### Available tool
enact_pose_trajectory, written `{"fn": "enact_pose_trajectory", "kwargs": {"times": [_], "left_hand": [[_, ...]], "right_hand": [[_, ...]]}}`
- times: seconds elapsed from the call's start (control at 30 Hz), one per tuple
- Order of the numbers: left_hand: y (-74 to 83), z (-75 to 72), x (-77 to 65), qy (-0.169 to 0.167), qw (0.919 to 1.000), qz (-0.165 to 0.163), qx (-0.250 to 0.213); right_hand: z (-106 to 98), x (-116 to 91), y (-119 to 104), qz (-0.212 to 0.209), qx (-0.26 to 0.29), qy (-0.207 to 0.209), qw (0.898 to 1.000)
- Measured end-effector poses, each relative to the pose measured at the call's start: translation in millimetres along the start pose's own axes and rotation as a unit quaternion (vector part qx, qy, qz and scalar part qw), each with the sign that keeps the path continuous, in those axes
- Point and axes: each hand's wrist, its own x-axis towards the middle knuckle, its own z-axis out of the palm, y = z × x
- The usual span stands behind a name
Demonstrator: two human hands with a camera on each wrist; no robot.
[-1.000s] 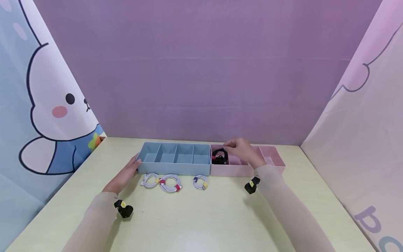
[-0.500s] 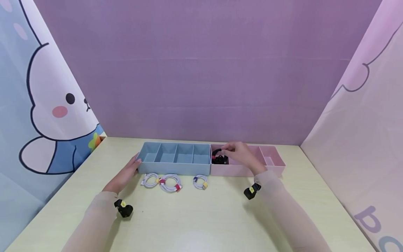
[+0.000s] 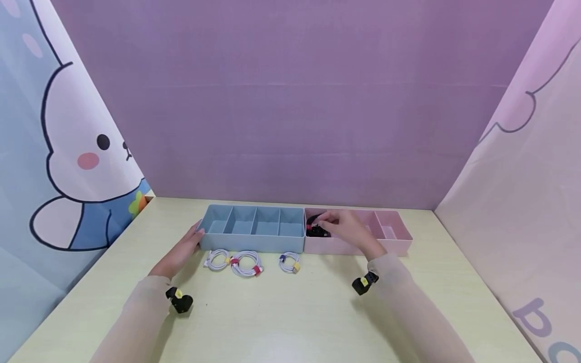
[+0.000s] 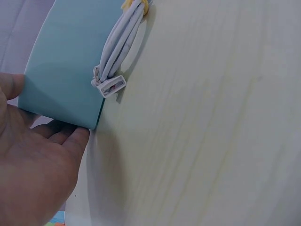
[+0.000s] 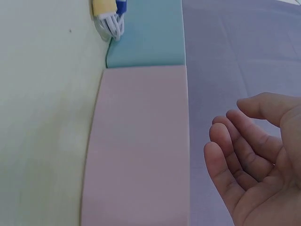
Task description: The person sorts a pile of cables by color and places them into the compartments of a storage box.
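My left hand (image 3: 180, 250) holds the left end of a blue divided box (image 3: 251, 244). In the left wrist view, its thumb laps the rim and its fingers lie along the end wall, fingertips partly hidden. My right hand (image 3: 348, 230) is over a pink divided box (image 3: 333, 246). Its fingertips are right at a black coiled cable (image 3: 314, 232) with a red bit, in the leftmost pink compartment. The right wrist view shows loosely bent fingers (image 5: 221, 162), thumb apart, nothing visible between them. That hand hides part of the cable and middle compartments.
Both boxes stand end to end near the purple back panel (image 3: 290, 126). In front of the blue box lie three coiled white cables: one with a yellow tie (image 3: 218, 259), one with red ties (image 3: 246, 263), one with blue and yellow ties (image 3: 289, 262). Printed cloths hang on both sides.
My right hand has come slightly down and left over the leftmost pink compartment. The black cable's raised loop sits lower and is more covered by the fingers. My left hand has stayed put.
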Motion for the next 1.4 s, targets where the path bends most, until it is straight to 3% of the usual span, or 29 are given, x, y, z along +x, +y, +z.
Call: {"fn": "enact_pose_trajectory", "kwargs": {"times": [0.23,0.5,0.9,1.4], "left_hand": [[-0.5,0.0,0.3,0.001,1.0000,0.002,-0.001],[0.9,0.7,-0.4,0.002,0.9999,0.010,0.001],[-0.6,0.4,1.3,0.003,1.0000,0.003,0.002],[2.7,1.8,-2.1,0.002,0.9999,0.012,0.006]], "right_hand": [[11,-5,3,-0.055,0.008,0.007,0.998],[24,-14,0,-0.043,-0.031,0.002,0.999],[46,-20,-4,-0.045,-0.015,-0.040,0.998],[69,-20,-4,-0.022,-0.062,-0.064,0.996]]}}
